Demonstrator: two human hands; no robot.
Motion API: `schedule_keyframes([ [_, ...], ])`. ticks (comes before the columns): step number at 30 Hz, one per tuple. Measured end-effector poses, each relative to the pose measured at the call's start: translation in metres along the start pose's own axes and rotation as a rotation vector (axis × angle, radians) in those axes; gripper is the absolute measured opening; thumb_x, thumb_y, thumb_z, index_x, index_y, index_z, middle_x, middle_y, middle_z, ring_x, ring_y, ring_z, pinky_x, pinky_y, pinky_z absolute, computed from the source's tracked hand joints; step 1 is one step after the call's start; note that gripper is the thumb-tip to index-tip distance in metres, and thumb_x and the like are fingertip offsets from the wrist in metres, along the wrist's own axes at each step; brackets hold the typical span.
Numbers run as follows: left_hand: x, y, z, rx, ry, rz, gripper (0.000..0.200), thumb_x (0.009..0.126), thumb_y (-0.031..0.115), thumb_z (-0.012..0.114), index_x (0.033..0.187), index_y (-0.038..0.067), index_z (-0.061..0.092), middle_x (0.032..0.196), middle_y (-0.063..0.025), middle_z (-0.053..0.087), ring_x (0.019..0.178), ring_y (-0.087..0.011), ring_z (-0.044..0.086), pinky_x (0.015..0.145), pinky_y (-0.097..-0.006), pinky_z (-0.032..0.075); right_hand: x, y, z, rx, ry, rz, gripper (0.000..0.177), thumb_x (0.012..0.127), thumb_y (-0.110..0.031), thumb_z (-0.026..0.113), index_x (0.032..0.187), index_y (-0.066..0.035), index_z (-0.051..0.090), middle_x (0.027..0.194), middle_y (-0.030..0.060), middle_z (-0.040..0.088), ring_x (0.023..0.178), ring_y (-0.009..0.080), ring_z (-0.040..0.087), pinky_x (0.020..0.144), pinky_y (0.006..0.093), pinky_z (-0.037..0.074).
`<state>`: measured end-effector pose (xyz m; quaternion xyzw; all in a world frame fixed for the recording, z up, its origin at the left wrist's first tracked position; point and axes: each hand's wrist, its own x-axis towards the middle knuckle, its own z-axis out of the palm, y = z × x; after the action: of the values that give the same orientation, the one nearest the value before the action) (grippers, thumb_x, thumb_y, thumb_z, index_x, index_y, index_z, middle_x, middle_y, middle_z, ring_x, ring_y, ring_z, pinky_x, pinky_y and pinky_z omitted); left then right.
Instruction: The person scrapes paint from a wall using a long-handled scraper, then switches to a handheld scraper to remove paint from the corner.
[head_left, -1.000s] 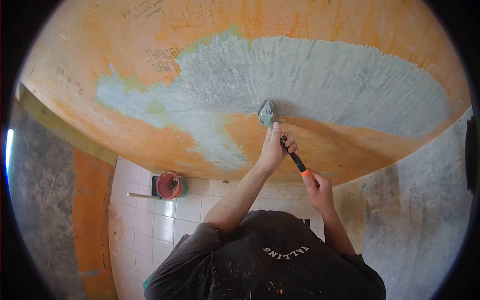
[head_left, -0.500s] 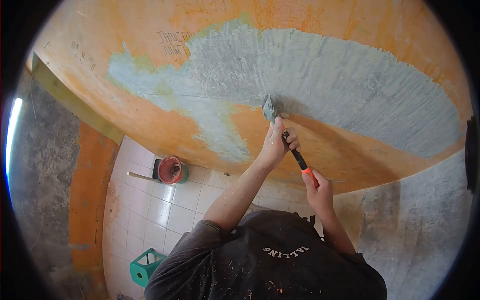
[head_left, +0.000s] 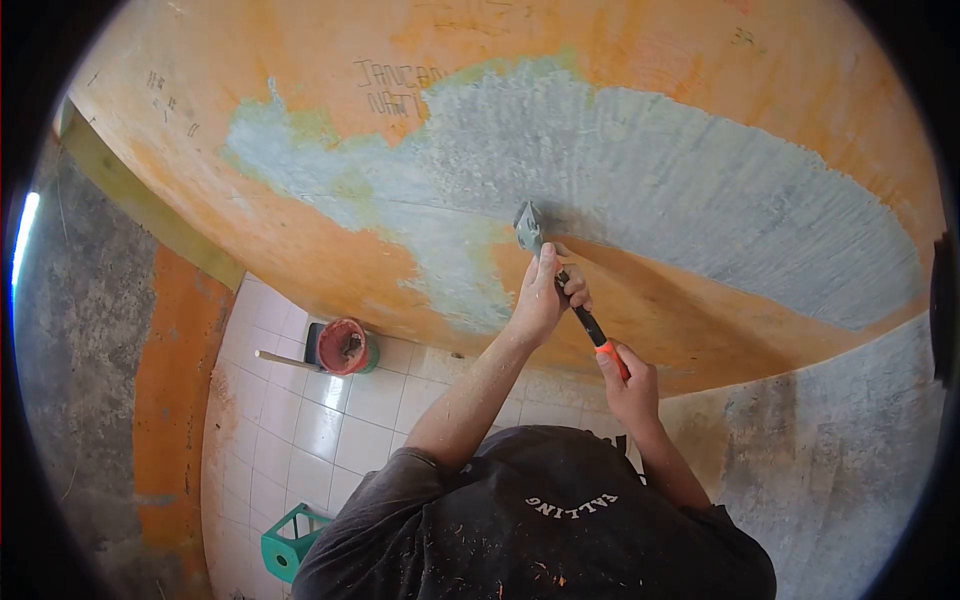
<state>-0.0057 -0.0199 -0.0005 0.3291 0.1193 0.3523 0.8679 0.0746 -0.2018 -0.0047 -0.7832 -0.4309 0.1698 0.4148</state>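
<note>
A long-handled scraper (head_left: 527, 228) with a grey metal head and a black and orange handle slants up to the wall (head_left: 330, 270). My left hand (head_left: 543, 303) is closed round the upper handle just below the head, its thumb lying along the shaft. Lower down, my right hand (head_left: 630, 388) wraps the orange grip. The scraper's head meets the wall at the lower border of a large bare grey patch (head_left: 720, 190). Orange paint surrounds that patch, with greenish-yellow fringes in places. Pale flecks dot my left forearm.
On the white tiled floor (head_left: 365, 430) stands a red bucket (head_left: 342, 347) with a dark dustpan-like object and pale stick beside it. A green plastic stool (head_left: 285, 555) sits at lower left. Grey walls (head_left: 800, 450) flank both sides.
The scraper's head and both hands have shifted slightly left along the wall and a little down. The view has tilted slightly, so the wall appears lower. Both hands keep their hold.
</note>
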Motion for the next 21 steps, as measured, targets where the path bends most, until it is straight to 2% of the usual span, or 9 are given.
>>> schedule_keyframes([
  [15, -0.008, 0.053, -0.046, 0.021, -0.050, -0.079, 0.037, 0.105, 0.049, 0.033, 0.112, 0.013, 0.039, 0.066, -0.0018, 0.033, 0.060, -0.0169, 0.040, 0.066, -0.0395, 0.045, -0.004, -0.035, 0.064, 0.039, 0.050, -0.006, 0.035, 0.094, -0.032, 0.064, 0.111, -0.001, 0.067, 0.061, 0.0111, 0.055, 0.052, 0.0160, 0.052, 0.053, 0.0314, 0.042],
  [21, -0.010, 0.079, -0.067, 0.045, -0.031, -0.037, 0.037, 0.105, 0.049, 0.033, 0.111, 0.014, 0.039, 0.066, -0.0021, 0.033, 0.060, -0.0172, 0.040, 0.067, -0.0396, 0.045, 0.002, -0.059, 0.087, 0.025, 0.033, 0.007, 0.035, 0.093, -0.031, 0.065, 0.111, -0.001, 0.067, 0.061, 0.0125, 0.056, 0.051, 0.0176, 0.052, 0.052, 0.0316, 0.042],
])
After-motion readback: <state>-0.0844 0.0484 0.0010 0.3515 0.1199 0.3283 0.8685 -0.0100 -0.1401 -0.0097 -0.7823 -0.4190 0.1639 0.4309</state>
